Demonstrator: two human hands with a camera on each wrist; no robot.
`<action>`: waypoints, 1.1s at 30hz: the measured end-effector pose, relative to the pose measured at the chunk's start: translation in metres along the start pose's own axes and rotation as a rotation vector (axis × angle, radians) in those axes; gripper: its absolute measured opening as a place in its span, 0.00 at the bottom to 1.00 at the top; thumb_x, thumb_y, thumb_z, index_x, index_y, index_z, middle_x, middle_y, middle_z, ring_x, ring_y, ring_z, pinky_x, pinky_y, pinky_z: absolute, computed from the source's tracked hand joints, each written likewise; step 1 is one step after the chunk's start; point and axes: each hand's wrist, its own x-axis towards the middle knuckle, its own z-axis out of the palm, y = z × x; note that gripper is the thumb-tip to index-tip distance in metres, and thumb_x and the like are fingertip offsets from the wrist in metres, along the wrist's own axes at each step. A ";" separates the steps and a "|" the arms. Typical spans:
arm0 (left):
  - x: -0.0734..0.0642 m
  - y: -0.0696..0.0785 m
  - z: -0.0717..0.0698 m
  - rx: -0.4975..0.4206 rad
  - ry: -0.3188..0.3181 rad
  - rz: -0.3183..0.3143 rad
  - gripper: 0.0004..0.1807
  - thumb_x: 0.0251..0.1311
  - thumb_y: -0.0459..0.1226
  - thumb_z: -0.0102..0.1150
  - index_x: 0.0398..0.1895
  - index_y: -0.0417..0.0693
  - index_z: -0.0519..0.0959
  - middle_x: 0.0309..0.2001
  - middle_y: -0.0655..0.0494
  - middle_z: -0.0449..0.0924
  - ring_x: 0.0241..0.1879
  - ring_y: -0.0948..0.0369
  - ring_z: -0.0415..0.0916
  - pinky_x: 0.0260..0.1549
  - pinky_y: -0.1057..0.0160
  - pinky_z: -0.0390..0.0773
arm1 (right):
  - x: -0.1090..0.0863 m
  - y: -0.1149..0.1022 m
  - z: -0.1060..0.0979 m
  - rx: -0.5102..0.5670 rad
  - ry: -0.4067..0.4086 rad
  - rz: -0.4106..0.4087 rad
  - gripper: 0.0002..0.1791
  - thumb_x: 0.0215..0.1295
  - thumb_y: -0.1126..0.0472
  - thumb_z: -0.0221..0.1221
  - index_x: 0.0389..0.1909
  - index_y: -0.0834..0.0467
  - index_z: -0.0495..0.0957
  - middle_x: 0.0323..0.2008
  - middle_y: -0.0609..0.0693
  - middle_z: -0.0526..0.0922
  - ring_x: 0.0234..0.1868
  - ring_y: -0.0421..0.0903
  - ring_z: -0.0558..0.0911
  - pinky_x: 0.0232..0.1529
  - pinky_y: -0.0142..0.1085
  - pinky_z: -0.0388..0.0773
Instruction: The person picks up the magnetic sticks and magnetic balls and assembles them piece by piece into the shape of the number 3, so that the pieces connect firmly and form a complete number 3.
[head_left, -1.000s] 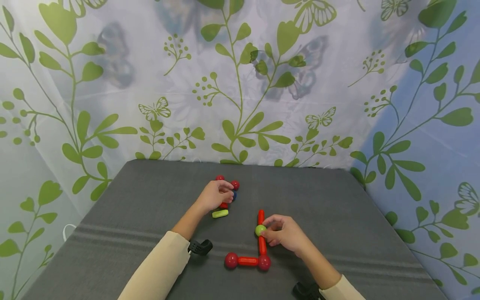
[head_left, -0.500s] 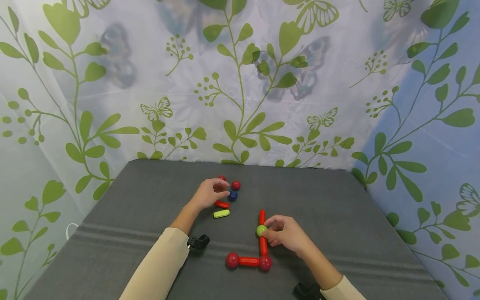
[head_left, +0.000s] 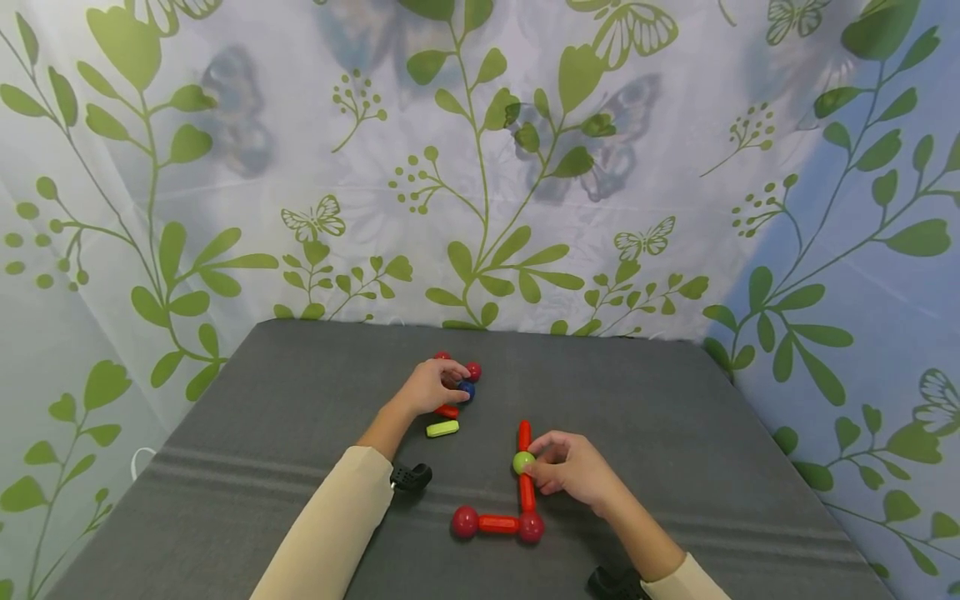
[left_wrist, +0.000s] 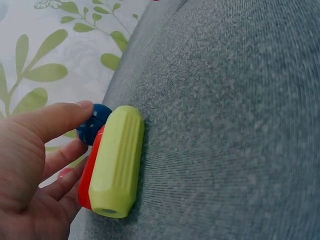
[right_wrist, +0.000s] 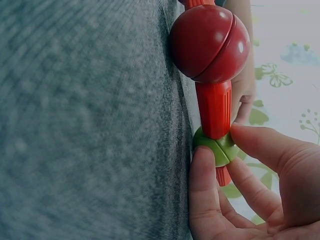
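Observation:
My left hand point(head_left: 433, 387) has its thumb and finger around a blue ball point(left_wrist: 93, 125), pinching it on the table. Just nearer lie a red stick point(left_wrist: 90, 175), partly hidden, and a yellow-green ribbed stick point(left_wrist: 117, 162). In the head view, my right hand point(head_left: 568, 467) pinches a green ball point(head_left: 523, 462). That ball joins a far red stick point(head_left: 524, 435) to a nearer red stick point(right_wrist: 215, 107). The nearer stick runs to a dark red ball point(right_wrist: 209, 44), from which another red stick point(head_left: 498, 523) reaches left to a second dark red ball point(head_left: 465, 522).
Two smaller red balls lie beyond my left hand: the right one point(head_left: 474, 371) shows well, the left one point(head_left: 442, 356) is partly covered. A grey cloth point(head_left: 637, 392) covers the table. Behind it hangs a leaf-patterned curtain point(head_left: 360, 275).
My left hand drew back slightly left, uncovering the blue ball and red stick, then came right again onto the blue ball. My right hand has stayed on the green ball.

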 end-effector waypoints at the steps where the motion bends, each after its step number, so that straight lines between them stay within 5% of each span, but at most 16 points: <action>1: 0.000 0.000 0.000 -0.002 0.001 -0.005 0.18 0.58 0.37 0.75 0.52 0.46 0.85 0.50 0.47 0.84 0.52 0.52 0.82 0.56 0.50 0.81 | 0.000 0.000 0.000 0.001 0.000 0.001 0.20 0.61 0.60 0.72 0.50 0.64 0.80 0.37 0.56 0.84 0.32 0.49 0.86 0.37 0.43 0.87; 19: 0.004 -0.005 0.001 0.031 -0.051 -0.010 0.16 0.57 0.37 0.76 0.48 0.51 0.85 0.48 0.54 0.86 0.50 0.57 0.81 0.56 0.53 0.80 | 0.002 0.001 0.001 -0.018 0.008 0.023 0.20 0.61 0.59 0.72 0.51 0.63 0.80 0.38 0.56 0.84 0.32 0.49 0.86 0.37 0.43 0.87; 33: 0.001 0.007 0.006 0.045 0.007 0.060 0.18 0.59 0.39 0.74 0.52 0.49 0.85 0.48 0.54 0.86 0.46 0.59 0.81 0.51 0.55 0.82 | 0.001 0.001 0.000 0.003 0.006 0.001 0.21 0.60 0.60 0.73 0.50 0.65 0.79 0.37 0.56 0.85 0.32 0.48 0.86 0.36 0.42 0.87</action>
